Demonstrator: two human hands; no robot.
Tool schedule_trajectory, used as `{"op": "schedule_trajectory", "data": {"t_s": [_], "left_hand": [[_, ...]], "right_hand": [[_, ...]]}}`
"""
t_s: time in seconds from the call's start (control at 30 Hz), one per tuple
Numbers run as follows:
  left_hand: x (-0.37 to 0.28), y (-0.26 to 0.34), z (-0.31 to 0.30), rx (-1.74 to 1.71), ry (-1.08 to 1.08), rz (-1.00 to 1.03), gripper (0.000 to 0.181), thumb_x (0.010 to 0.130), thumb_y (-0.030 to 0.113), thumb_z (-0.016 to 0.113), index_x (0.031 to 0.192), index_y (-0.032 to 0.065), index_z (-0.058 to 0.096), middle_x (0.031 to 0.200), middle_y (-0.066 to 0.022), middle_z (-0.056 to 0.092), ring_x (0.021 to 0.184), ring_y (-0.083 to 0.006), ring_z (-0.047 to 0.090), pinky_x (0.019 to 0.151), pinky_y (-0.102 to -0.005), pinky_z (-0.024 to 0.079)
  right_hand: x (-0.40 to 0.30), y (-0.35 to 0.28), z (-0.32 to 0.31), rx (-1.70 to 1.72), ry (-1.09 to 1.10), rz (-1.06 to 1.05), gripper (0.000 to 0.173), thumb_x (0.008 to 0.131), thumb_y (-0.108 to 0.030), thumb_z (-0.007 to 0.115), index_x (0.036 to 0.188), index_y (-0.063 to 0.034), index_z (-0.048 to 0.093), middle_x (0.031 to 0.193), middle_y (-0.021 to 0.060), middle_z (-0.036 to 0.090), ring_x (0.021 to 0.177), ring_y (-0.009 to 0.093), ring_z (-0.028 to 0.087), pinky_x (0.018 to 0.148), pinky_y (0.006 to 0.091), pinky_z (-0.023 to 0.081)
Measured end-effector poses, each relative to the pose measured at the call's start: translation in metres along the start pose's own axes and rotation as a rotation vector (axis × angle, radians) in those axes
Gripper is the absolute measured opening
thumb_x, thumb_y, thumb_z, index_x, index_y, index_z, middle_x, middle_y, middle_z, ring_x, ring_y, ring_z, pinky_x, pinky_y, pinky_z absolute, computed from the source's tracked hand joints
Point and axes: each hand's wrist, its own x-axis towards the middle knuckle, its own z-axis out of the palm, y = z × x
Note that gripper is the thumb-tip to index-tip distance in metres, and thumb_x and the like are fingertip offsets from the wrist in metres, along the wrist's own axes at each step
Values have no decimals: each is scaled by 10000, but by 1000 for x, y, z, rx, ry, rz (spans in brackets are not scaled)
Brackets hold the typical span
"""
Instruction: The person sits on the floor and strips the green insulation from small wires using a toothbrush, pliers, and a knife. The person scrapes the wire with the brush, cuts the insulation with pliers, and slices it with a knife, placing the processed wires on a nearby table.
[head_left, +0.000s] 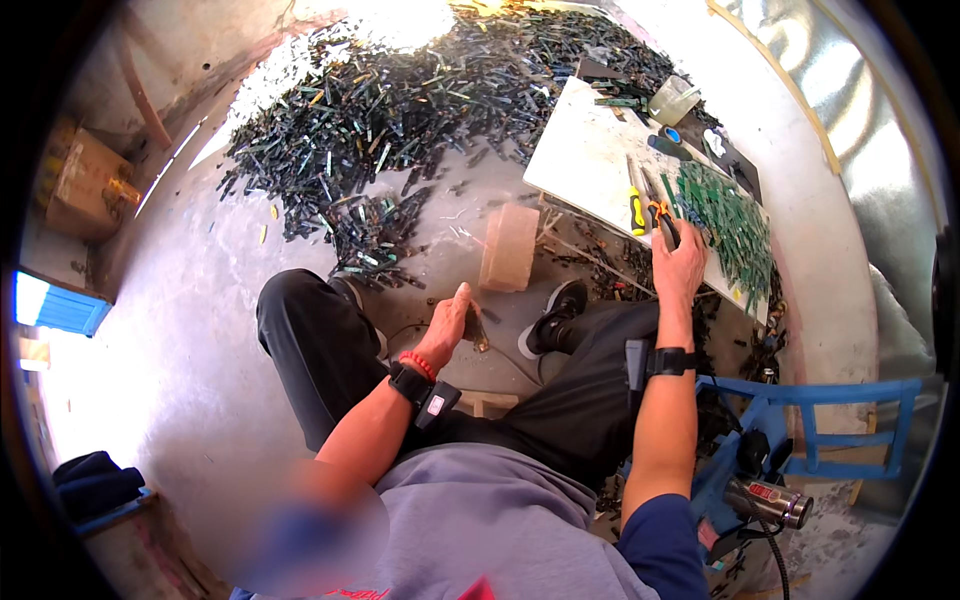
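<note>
My left hand (448, 322), with a red bead bracelet at the wrist, holds a small dark piece (475, 331) whose kind I cannot tell. My right hand (679, 259) is at the white board's front edge, its fingers closed around the handles of orange-and-black pliers (663, 216). The pliers' jaws point away from me. Beside them lies a yellow-and-black screwdriver (637, 209). Many green strips (731, 225) are piled on the right part of the board (574, 154).
A large heap of dark strips (390, 112) covers the floor ahead. A brick-like block (509, 247) stands between my feet and the board. A plastic cup (673, 100) sits at the board's far side. A blue chair (847, 390) and a metal flask (772, 502) are at my right.
</note>
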Motion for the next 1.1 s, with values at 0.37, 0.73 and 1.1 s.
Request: {"op": "schedule_trajectory", "data": {"t_s": [0.37,0.73,1.1], "left_hand": [[2,-3,-6,-44,38,3,611,941,594,381,729,59,584,657,-23,544,566,-110,484,523,-254,386],[-2,6,-5,-57,5,-8,603,953,567,380,731,46,586,669,-31,552,593,-121,485,575,-266,397],[-11,23,-2,69,-90,146,662,965,560,324,704,12,588,648,-28,517,612,-132,447,592,-283,371]], "right_hand": [[14,41,27,236,-39,104,343,884,-324,575,853,15,612,864,171,612,770,309,580,731,417,441],[-109,-40,-73,1608,-624,649,364,936,-276,470,1178,-7,514,1013,114,625,841,142,608,475,195,414],[-177,-82,-80,1255,-1338,668,345,823,-103,518,1107,85,575,1062,190,641,905,282,675,467,268,556]]}}
